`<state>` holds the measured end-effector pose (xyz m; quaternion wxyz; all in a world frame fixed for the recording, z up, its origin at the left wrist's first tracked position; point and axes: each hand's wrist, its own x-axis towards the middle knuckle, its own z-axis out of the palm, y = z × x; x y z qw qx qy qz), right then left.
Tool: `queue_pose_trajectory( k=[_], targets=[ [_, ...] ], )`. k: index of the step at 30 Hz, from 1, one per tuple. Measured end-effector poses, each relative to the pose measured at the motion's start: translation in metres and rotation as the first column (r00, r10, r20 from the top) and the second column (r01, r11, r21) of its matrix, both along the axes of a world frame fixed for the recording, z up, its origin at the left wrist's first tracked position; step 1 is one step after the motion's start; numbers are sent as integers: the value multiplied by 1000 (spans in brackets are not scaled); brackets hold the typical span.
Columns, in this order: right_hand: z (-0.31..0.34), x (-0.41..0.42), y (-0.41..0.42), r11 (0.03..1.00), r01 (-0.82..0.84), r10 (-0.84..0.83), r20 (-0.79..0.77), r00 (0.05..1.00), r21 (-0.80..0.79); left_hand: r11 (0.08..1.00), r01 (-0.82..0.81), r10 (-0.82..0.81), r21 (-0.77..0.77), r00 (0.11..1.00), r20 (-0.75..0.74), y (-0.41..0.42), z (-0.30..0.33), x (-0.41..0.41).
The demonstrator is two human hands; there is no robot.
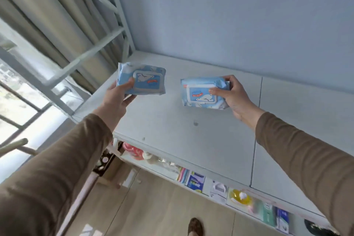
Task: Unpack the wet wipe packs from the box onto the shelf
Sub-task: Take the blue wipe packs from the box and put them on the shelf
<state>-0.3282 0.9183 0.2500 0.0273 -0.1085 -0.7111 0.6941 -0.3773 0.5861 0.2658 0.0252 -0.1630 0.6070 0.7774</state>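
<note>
Each of my hands holds one light-blue wet wipe pack with a polar bear on its flip lid. My left hand grips the left pack by its left end, above the far left part of the white top shelf. My right hand grips the right pack by its right end, over the middle of the shelf. Both packs are lid-up and slightly tilted; I cannot tell whether they touch the shelf. The box is out of view.
A pale blue wall backs the shelf. A white metal frame and beige curtains stand at the left by a window. A lower shelf carries several packaged goods. My shoe shows on the wooden floor.
</note>
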Motion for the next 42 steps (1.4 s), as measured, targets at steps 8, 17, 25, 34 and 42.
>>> queue_pose_trajectory(
  k=[8,17,25,34,42],
  targets=[
    [-9,-112,-33,997,42,-40,28,999,-59,993,108,-108,51,994,11,-29,-28,-153],
    [-43,-215,-117,981,46,-35,63,997,-189,942,322,-329,92,941,83,-37,-71,-314],
    [-65,-288,-167,959,34,-10,85,996,-281,882,469,-470,41,877,98,-52,-98,-391],
    [-89,-326,-212,946,61,-46,53,998,-318,805,530,-498,-266,848,182,-67,-94,-421],
    [-100,-349,-229,976,139,-142,-4,990,-170,868,470,-436,-164,876,206,-68,-84,-433]
  ],
)
